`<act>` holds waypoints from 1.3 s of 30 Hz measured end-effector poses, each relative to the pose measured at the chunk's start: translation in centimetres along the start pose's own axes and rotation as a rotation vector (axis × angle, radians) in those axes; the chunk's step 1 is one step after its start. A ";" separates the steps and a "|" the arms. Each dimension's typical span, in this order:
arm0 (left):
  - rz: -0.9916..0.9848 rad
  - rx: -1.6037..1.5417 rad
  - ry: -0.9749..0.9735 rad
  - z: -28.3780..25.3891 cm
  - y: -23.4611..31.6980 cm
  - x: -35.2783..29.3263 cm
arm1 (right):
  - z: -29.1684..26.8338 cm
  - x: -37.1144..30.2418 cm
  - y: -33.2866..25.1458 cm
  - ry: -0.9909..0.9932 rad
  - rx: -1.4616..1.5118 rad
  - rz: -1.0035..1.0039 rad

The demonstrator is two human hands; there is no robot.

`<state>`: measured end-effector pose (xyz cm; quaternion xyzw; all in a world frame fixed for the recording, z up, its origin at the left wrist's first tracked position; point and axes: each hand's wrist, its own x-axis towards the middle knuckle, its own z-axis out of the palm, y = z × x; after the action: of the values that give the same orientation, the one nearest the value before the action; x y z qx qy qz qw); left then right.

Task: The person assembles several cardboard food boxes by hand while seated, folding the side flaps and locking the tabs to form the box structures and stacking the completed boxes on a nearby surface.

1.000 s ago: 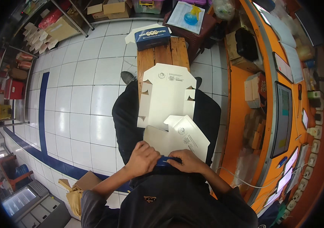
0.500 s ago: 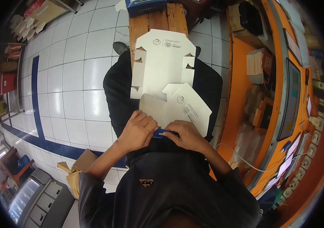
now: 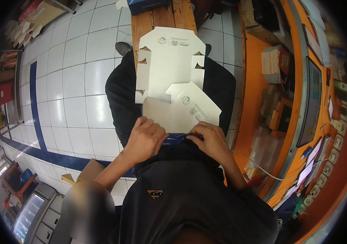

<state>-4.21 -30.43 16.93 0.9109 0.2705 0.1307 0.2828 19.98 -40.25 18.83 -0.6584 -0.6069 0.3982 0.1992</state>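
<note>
Your box blank (image 3: 169,69), a flat white die-cut carton, lies across your lap in the middle of the frame. Its long axis runs straight away from you, toward the wooden bench (image 3: 163,18) at the top edge. A second white piece (image 3: 181,110), partly folded, overlaps its near end and tilts toward the right.

Both hands sit at the near edge of this cardboard, just below centre, so the whole sheet lies up-frame from your fingers. Your left hand (image 3: 145,138) rests palm down on the lower left corner of the folded piece, its fingers loosely curled and touching the card, pressing rather than gripping. Your right hand (image 3: 210,140) is bent inward at the lower right, with thumb and fingers closed in a pinch on the near edge, where a thin blue strip (image 3: 173,139) shows between the two hands. Whether that strip is part of the card or a separate thing, you cannot tell from here.

The hands are about level and equally near the card's edge. Both forearms enter from the bottom of the frame, elbows out, wrists angled toward each other.

White floor tiles (image 3: 67,93) fill the left, and an orange counter (image 3: 259,81) runs down the right.
</note>
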 end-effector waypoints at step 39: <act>-0.141 0.022 0.195 -3.9 3.0 5.1 | -3.0 5.4 -5.6 0.216 -0.175 -0.384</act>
<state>-0.26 -27.92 22.25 0.8757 0.3614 0.1958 0.2536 18.45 -33.35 23.29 -0.5845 -0.7282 0.2261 0.2773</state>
